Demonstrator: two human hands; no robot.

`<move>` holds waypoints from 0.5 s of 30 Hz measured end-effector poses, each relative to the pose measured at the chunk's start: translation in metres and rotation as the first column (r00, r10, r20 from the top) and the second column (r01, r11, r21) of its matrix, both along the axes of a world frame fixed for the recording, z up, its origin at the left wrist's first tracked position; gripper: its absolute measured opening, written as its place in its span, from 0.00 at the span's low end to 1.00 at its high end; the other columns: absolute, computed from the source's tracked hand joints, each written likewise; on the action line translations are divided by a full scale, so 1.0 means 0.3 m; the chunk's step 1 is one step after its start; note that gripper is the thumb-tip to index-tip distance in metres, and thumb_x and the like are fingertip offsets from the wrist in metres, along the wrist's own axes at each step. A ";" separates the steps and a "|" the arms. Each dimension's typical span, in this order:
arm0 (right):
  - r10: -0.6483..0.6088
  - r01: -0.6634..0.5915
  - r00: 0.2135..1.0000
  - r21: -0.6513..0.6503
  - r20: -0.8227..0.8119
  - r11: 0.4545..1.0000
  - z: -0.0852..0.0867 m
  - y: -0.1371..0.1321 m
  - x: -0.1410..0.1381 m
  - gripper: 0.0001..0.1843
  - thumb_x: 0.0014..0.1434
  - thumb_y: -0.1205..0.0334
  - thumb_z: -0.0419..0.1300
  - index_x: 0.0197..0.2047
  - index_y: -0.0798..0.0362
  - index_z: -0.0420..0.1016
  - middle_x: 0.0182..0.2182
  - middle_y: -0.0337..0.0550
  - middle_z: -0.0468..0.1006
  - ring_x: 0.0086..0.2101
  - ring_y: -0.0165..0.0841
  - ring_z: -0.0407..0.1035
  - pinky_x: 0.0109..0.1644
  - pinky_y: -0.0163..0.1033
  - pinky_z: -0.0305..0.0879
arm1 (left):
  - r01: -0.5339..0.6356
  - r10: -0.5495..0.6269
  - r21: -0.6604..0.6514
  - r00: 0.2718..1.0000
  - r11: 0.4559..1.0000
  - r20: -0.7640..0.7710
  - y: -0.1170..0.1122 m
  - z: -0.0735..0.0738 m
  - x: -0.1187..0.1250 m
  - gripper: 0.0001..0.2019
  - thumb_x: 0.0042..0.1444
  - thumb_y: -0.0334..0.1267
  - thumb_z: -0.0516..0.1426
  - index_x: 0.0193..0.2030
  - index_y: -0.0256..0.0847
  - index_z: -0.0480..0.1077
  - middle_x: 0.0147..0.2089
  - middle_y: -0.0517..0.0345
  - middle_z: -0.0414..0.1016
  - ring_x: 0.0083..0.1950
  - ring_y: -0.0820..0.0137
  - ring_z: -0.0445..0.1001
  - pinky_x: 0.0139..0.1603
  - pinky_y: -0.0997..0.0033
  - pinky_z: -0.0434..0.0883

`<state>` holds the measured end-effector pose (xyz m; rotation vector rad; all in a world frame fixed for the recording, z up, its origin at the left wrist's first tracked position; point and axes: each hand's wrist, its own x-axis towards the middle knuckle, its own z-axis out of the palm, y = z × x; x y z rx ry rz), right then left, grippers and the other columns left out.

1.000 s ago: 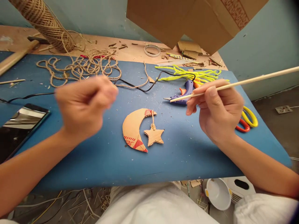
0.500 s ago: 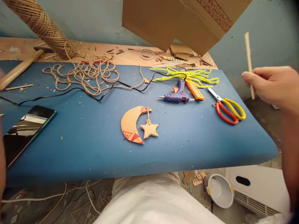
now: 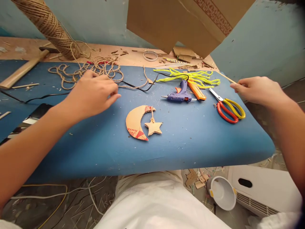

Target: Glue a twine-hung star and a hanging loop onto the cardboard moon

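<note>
My right hand (image 3: 258, 90) pinches one end of a thin wooden stick (image 3: 222, 76), which points left over the table edge near the scissors (image 3: 230, 111). My left hand (image 3: 96, 92) is above the loose tangle of jute twine (image 3: 63, 74), thumb apart from the fingers, with nothing visible in it. A cardboard crescent moon (image 3: 134, 122) lies flat at the middle of the blue table, a small cardboard star (image 3: 153, 126) hanging from its tip on a bit of twine. Behind them lies a purple glue gun (image 3: 182, 93) beside an orange utility knife (image 3: 197, 90).
Neon yellow cord (image 3: 171, 76), a roll of tape (image 3: 150, 56) and cardboard scraps lie along the back. A twine spool (image 3: 53, 31) and a hammer (image 3: 26, 68) stand and lie at left. My forearm partly covers a phone (image 3: 28, 119). A large cardboard sheet (image 3: 166, 25) leans behind.
My left hand has come in from the left edge to over the twine. My right hand has lowered and moved left, its stick swinging from upright to nearly level.
</note>
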<state>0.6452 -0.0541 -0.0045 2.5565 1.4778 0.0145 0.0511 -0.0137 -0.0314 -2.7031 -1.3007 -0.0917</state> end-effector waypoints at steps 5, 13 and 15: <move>0.105 -0.102 0.992 0.049 -0.068 0.994 -0.065 0.052 -0.014 0.20 0.87 0.53 0.53 0.54 0.51 0.86 0.54 0.55 0.88 0.45 0.38 0.67 0.51 0.49 0.58 | 0.123 -0.122 -0.049 0.992 0.991 0.022 -0.027 -0.032 0.061 0.20 0.81 0.47 0.46 0.42 0.46 0.75 0.45 0.49 0.84 0.46 0.54 0.82 0.63 0.46 0.75; 0.205 -0.194 0.972 0.096 -0.119 0.976 -0.067 0.007 -0.064 0.06 0.72 0.60 0.70 0.51 0.47 0.83 0.61 0.56 0.87 0.45 0.36 0.70 0.47 0.47 0.60 | 0.209 -0.186 -0.145 0.970 0.967 0.157 -0.113 -0.084 0.142 0.21 0.76 0.39 0.47 0.66 0.39 0.75 0.64 0.39 0.85 0.65 0.46 0.85 0.63 0.45 0.77; 0.200 -0.189 0.972 0.103 -0.120 0.977 -0.058 0.000 -0.082 0.04 0.71 0.62 0.70 0.48 0.46 0.82 0.58 0.54 0.88 0.43 0.36 0.70 0.46 0.48 0.60 | 0.232 -0.188 -0.200 0.958 0.952 0.219 -0.115 -0.101 0.137 0.21 0.78 0.43 0.48 0.65 0.39 0.75 0.62 0.40 0.85 0.64 0.46 0.84 0.64 0.44 0.77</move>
